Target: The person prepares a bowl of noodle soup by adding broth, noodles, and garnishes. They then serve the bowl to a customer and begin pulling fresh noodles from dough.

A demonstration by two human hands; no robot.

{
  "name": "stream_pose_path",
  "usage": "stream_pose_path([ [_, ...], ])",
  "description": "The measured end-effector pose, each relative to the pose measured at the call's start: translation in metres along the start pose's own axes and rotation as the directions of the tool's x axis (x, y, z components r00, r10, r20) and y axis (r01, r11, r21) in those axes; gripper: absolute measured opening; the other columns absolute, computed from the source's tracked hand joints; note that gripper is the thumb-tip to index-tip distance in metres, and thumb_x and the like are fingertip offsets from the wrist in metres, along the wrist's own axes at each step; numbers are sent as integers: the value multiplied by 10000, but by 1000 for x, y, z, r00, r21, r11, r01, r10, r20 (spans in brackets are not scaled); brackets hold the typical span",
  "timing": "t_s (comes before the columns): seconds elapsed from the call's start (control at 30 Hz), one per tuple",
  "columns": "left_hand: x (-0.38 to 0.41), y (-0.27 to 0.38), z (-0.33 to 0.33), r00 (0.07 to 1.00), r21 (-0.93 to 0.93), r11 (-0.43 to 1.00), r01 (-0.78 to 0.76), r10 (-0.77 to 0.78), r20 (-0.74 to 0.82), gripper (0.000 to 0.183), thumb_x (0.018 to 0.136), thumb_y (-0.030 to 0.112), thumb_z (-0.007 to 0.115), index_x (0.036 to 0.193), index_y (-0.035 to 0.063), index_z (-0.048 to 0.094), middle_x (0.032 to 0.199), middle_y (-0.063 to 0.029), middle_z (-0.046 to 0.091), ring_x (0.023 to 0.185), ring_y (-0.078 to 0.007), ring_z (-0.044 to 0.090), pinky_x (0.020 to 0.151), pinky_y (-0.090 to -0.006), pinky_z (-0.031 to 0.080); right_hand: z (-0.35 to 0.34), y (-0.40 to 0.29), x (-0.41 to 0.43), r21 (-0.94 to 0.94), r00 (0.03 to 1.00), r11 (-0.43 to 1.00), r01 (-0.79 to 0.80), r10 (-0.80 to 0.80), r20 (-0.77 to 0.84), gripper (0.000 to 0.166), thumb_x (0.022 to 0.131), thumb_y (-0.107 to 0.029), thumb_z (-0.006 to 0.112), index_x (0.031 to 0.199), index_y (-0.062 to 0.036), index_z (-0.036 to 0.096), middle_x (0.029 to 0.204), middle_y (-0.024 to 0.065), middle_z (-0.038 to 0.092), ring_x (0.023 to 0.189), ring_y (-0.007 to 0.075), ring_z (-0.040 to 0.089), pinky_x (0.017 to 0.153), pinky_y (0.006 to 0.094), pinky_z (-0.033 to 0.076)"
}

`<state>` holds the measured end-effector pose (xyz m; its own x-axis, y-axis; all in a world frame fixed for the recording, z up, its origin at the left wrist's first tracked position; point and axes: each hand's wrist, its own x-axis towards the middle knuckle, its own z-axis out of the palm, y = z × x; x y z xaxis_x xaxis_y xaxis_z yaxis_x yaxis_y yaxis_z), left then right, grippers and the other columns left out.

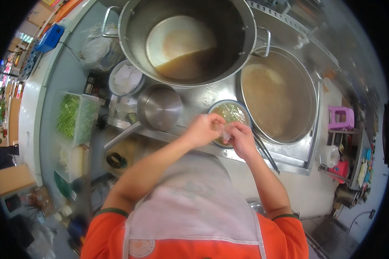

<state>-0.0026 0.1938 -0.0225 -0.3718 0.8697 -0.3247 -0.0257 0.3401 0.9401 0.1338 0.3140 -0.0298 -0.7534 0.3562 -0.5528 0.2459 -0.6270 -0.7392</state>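
Observation:
Over a bowl of soup with green bits (230,111), both hands meet with their fingertips close together. A small whitish, translucent piece (226,133), perhaps plastic film, is pinched between them. My left hand (207,129) reaches in from the left, and its fingers touch or nearly touch the piece. My right hand (241,137) grips the piece between thumb and fingers at the bowl's near side. Dark chopsticks (266,151) lie just right of the bowl, beside my right wrist. An empty steel saucepan (159,108) stands left of the bowl.
A large tilted stockpot (188,42) holding some brown liquid fills the far side. A wide pot of cloudy broth (275,97) stands at the right. At the left are a bowl of white paper-like pieces (127,77) and a container of chopped greens (69,116). The saucepan's handle points towards the near left.

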Motion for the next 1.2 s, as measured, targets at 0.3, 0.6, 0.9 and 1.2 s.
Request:
stream_pose_path([
  [0.3,-4,19,12,973,224,953,-206,225,-60,189,681,97,638,863,46,646,814,-183,654,784,-334,637,683,-386,496,7,-9,-13,118,994,989,-84,92,-66,95,857,-68,563,934,-35,607,908,29,631,783,103,597,582,206,459],
  [0.6,9,-17,16,931,157,926,-342,357,-77,228,637,-41,579,843,-4,670,779,-162,648,749,-280,643,673,-362,502,-24,4,-9,70,1000,997,20,-18,-23,53,854,-119,545,871,-69,546,734,-6,562,529,68,497,437,179,410],
  [0.9,22,-17,46,936,14,981,-195,191,-295,38,621,15,591,617,49,574,649,-112,616,591,-244,572,538,-379,420,-28,9,-3,-473,984,871,133,-172,-40,115,851,-132,570,804,-28,581,656,-6,523,528,64,441,446,224,330],
  [1.2,0,8,13,964,332,932,-146,209,-163,157,662,28,599,808,8,654,859,-210,646,850,-348,635,727,-425,503,-52,-4,10,-874,939,371,315,-253,231,335,877,-115,582,1135,99,573,970,166,644,816,187,604,694,309,506],
])
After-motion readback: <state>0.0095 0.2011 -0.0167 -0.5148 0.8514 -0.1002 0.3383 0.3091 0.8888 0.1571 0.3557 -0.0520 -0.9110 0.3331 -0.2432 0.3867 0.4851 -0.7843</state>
